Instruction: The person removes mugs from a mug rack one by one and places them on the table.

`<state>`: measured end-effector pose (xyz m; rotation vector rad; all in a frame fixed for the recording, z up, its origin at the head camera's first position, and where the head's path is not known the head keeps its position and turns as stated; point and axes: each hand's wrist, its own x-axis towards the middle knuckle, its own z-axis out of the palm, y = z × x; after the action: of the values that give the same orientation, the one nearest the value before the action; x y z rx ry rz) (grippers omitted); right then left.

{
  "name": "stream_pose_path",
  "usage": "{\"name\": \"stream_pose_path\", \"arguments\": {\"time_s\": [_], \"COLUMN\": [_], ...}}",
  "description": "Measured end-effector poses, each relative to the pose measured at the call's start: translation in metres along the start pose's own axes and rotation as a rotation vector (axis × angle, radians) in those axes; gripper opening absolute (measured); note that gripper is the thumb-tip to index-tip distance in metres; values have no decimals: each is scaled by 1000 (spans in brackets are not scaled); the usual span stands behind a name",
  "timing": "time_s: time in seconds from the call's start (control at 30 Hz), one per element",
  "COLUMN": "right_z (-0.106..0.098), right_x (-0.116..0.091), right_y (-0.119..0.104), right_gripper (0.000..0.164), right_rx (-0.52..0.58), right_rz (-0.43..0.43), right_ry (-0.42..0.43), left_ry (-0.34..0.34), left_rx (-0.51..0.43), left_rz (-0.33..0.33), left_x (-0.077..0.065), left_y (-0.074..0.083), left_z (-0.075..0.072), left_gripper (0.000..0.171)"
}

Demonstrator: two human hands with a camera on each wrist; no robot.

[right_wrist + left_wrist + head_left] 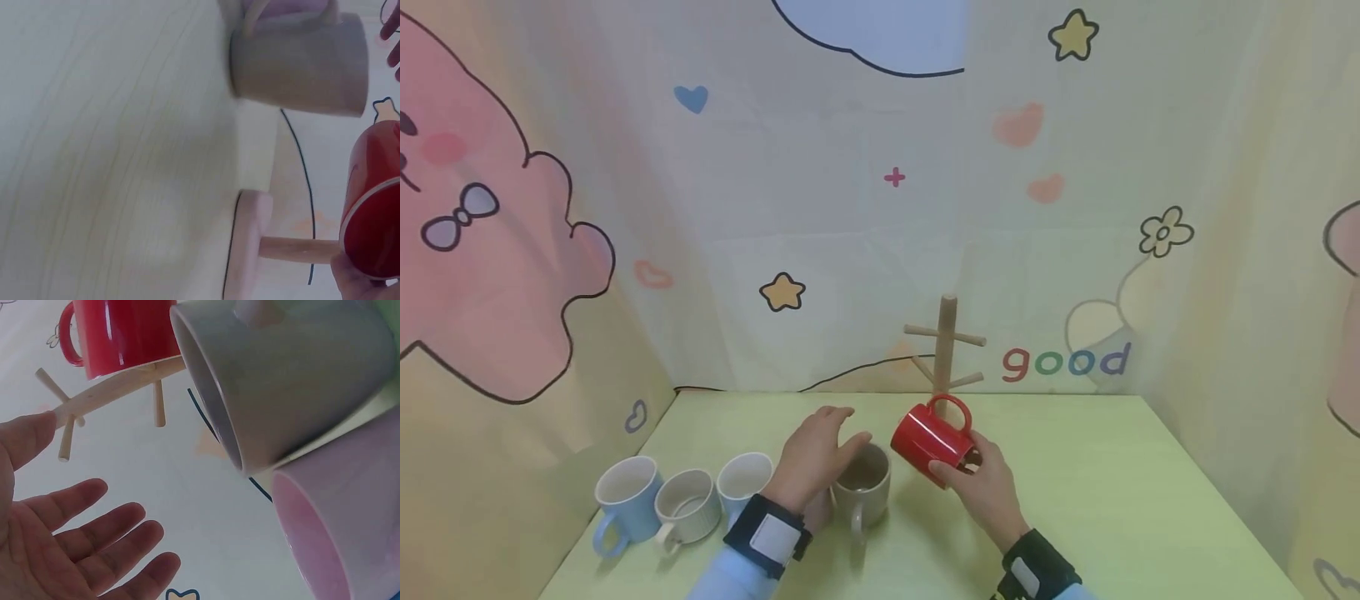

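Observation:
My right hand pinches a shiny red mug near its rim, holding it tilted above the table with its handle up. In the right wrist view, the mug's open mouth faces the camera. Behind it stands a wooden mug tree with bare pegs in sight. My left hand hovers with fingers spread and nothing in its palm. Close beside that hand is a grey mug standing upright. A pink mug, mostly hidden behind the left wrist in the head view, stands beside the grey one.
At the left of the pale green table stand a blue mug, a ribbed off-white mug and another light-coloured mug, partly covered by the left arm. A printed curtain hangs behind the table.

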<state>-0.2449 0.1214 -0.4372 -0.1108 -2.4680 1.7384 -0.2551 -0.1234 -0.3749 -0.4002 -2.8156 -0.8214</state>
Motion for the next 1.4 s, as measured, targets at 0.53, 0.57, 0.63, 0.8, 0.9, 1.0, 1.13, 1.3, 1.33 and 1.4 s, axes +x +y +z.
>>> {"name": "stream_pose_path", "arguments": {"time_s": [0.53, 0.57, 0.63, 0.8, 0.9, 1.0, 1.13, 1.3, 1.33, 1.4], "right_z": [6, 7, 8, 14, 18, 22, 26, 24, 23, 21], "right_x": [-28, -30, -32, -33, -33, -34, -35, -35, -34, -33], "right_y": [-43, -46, -49, -51, -49, -47, -46, -43, -42, -39], "right_gripper": [89, 89, 89, 87, 86, 86, 87, 87, 87, 84], "right_rx": [266, 279, 296, 323, 334, 332, 328, 318, 315, 301], "right_rz": [2, -2, -11, -52, -63, -58, -48, -40, -40, -40], "right_ry": [86, 82, 73, 50, 33, 9, -9, -34, -41, -56], "left_ry": [-197, -211, -236, -247, -226, -214, -197, -170, -168, -164], "left_rx": [-274, -284, -320, -505, -619, -718, -787, -751, -737, -707], "left_rz": [-152, -153, -162, -186, -205, -228, -233, -228, -228, -225], "left_x": [8, 9, 10, 11, 11, 10, 9, 8, 8, 8], "left_y": [25, 27, 30, 35, 37, 37, 39, 40, 40, 38], "left_z": [11, 12, 13, 14, 14, 16, 15, 13, 13, 12], "left_gripper": [80, 80, 80, 73, 71, 74, 79, 80, 81, 81]}}
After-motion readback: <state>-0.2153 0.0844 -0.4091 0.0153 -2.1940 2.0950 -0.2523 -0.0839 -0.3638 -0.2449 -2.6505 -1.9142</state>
